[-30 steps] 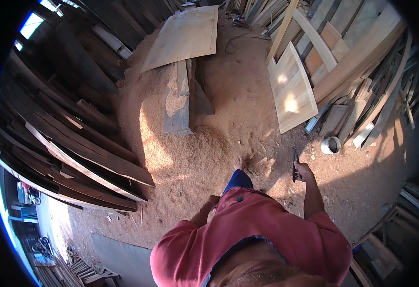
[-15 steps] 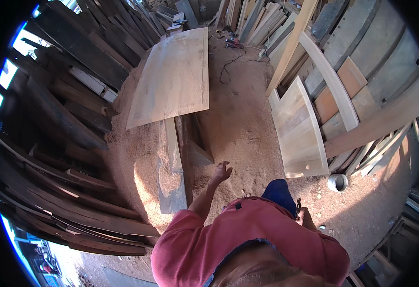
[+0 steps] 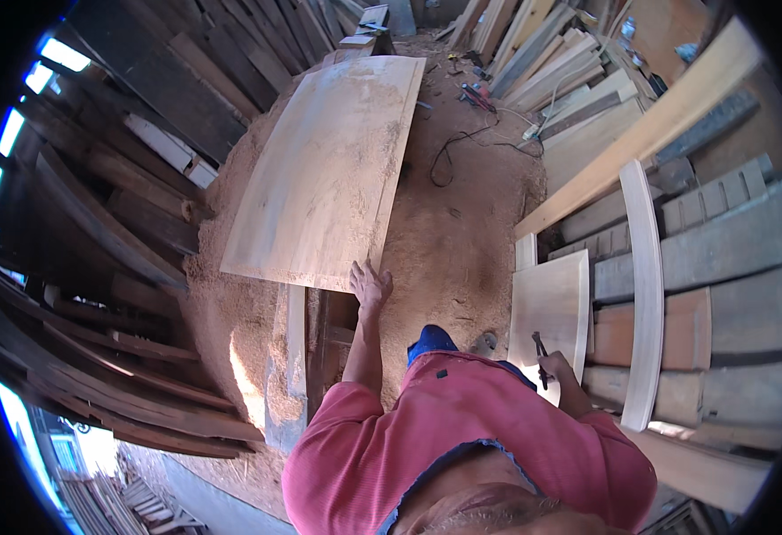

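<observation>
Wide pale wooden panel [image 3: 324, 178], laid flat above a narrow plank [image 3: 296, 334] and sawdust-strewn ground [image 3: 217, 294]; its near right corner is touched by the left hand [image 3: 370, 285], the fingers loosely spread and not closed around it. One slim dark tool [image 3: 538, 342], exact kind not discernible, is gripped in the fingers of the right hand [image 3: 555, 365], held in front of a smaller pale board [image 3: 551, 299]; beyond the panel's right edge, a dark cable [image 3: 443, 165] is strewn on the ground.

brown floor [image 3: 458, 241], sawdust [image 3: 215, 325] heaped left. dark planks [image 3: 132, 379] stacked along left side; boards [image 3: 743, 312] leaning right, more at far end. daylight through gaps [image 3: 65, 54] upper left; sun patch [image 3: 246, 379] on sawdust.
</observation>
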`<state>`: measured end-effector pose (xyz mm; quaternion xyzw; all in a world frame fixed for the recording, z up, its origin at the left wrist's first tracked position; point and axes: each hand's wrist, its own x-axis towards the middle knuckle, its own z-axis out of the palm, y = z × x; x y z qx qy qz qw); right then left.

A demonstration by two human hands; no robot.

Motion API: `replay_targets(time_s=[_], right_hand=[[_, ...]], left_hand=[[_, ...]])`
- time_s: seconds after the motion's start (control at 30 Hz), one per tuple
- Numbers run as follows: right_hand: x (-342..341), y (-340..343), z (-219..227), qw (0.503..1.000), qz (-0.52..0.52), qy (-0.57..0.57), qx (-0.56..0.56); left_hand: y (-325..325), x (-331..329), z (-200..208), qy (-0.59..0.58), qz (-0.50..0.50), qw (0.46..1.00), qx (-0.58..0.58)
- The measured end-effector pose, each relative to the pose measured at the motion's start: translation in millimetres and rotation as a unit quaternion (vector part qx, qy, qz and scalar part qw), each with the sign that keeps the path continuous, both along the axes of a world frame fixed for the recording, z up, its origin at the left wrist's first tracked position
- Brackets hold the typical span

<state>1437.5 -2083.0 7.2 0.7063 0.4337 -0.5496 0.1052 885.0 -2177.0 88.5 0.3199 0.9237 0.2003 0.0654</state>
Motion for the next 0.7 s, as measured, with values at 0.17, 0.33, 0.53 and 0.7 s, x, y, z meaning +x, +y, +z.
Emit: replay_targets(time_s=[0.17,0.33,0.53,0.7], right_hand=[[-79,211,40,0.984,0.125,-0.001,0.126],[-161,336,32,0.983,-0.052,0.137,0.114],[-219,427,36,0.987,-0.112,0.114,0.022],[-233,450,31,0.982,-0.165,0.077,-0.056]], left_hand=[[47,-33,-9,-0.01,0.067,0.997,-0.026],[115,-78,-19,-0.05,0.094,0.993,-0.042],[262,-150,-17,-0.053,0.064,0.993,-0.081],[390,-232,-25,-0.06,0.002,0.997,-0.055]])
